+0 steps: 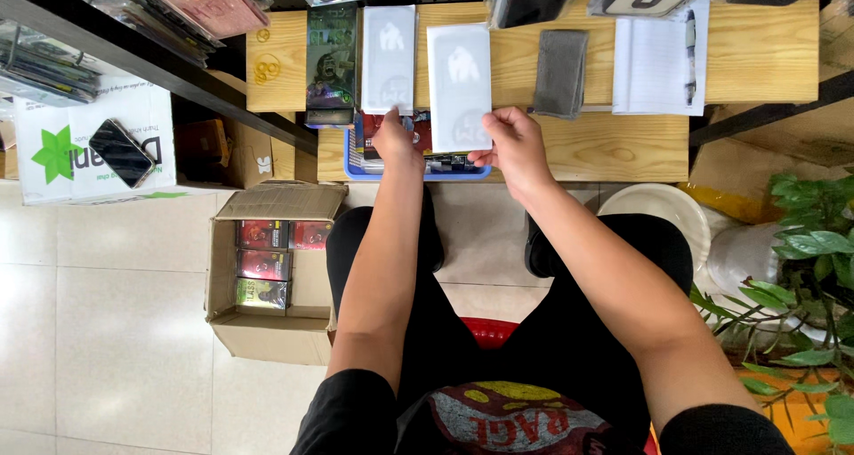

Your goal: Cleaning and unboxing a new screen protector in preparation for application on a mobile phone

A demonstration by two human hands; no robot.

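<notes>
Near the upper middle of the frame we see the right hand [516,148] closed in a pinch on the lower right edge of a flat white rectangular packet with a pale grey ape figure [459,86], holding it face up over the light wooden bench [623,144], probably so that its front can be read. The left hand [394,137] reaches into the blue plastic tray of small flat packets [356,163] at the bench's near edge; its fingers curl down among the packets, but we cannot tell whether they have hold of one. Just left of the held packet lies a second white packet of the same kind [389,59], and beside that a dark green printed packet [331,64], all set side by side on the wood as if sorted by kind. Further right on the bench rest a folded grey cloth [560,72] and an open white notebook [658,64]. At lower left of the frame an open brown cardboard box of red and green packets [271,273] stands on the pale tiled floor [107,330], within easy reach of the left arm. A black phone [122,153] lies on a white carton at the upper left, and green potted leaves [805,268] crowd the right edge, close to the right elbow.
</notes>
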